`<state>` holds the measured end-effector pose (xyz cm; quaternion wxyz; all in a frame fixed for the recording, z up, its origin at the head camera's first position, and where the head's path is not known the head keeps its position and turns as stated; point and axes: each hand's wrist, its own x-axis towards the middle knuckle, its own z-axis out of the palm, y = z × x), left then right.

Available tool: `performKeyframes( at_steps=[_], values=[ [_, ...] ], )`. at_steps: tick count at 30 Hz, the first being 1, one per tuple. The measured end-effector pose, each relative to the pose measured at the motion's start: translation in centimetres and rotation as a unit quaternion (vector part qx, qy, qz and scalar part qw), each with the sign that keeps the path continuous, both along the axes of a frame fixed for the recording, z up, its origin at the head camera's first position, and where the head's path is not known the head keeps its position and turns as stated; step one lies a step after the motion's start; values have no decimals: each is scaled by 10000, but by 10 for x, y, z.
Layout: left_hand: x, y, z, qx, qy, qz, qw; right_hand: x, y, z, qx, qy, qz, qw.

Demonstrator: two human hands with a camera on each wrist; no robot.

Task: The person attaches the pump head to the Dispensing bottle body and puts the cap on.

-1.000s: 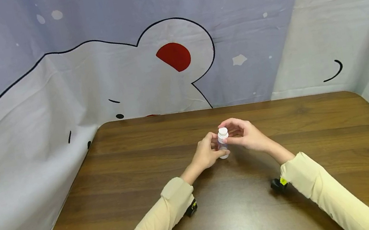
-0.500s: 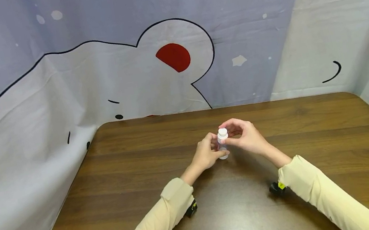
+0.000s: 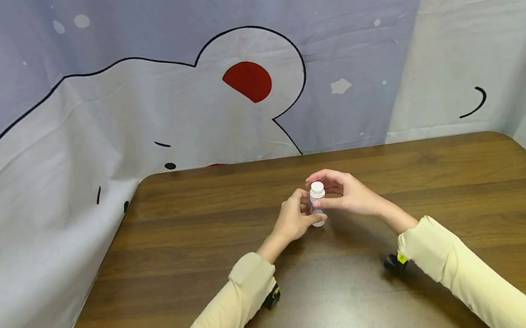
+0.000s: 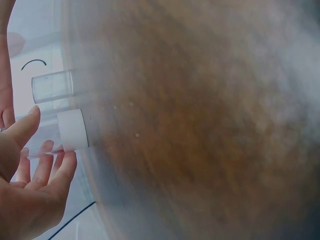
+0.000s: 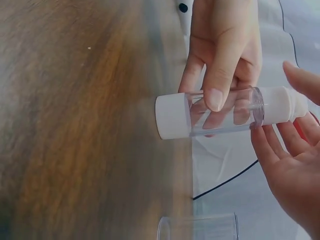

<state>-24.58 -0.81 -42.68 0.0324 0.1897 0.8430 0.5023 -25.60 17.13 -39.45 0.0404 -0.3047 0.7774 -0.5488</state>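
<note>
A small clear pump bottle (image 5: 227, 117) with a white base and stepped white top (image 3: 317, 187) stands upright on the table. My left hand (image 3: 294, 219) grips its clear body, with the thumb across the near side and the fingers behind, as the right wrist view shows. Around the white top curves my right hand (image 3: 351, 194). In the right wrist view its fingertips touch the collar's edge, while the thumb (image 5: 302, 82) stands a little off the collar. The bottle's far side is hidden by fingers.
A clear cylindrical cap (image 4: 52, 86) stands on the table beside the bottle, and part of this cap (image 5: 212, 227) also shows in the right wrist view. The brown wooden table (image 3: 225, 187) ends at a patterned curtain (image 3: 168, 98).
My right hand's fingers have loosened and shifted slightly left around the white top. My left hand and the bottle have stayed in place.
</note>
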Motion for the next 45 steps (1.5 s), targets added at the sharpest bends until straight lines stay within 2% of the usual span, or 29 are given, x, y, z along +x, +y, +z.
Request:
performKeyframes(
  at_steps=[4, 11, 19, 32, 45],
  values=[
    [0, -1, 0, -1, 67, -56, 10000, 0, -1, 2, -138, -210, 222, 9994],
    [-1, 1, -1, 118, -35, -48, 9999, -1, -1, 3, -239, -402, 308, 9984],
    [0, 1, -1, 47, -6, -13, 10000, -4, 0, 0, -97, -240, 224, 9994],
    [0, 1, 1, -131, 122, 45, 9998, -1, -4, -5, -194, 35, -234, 9995],
    [1, 3, 4, -221, 112, 172, 9995, 4, -8, -3, -98, 284, -899, 9955]
  ],
)
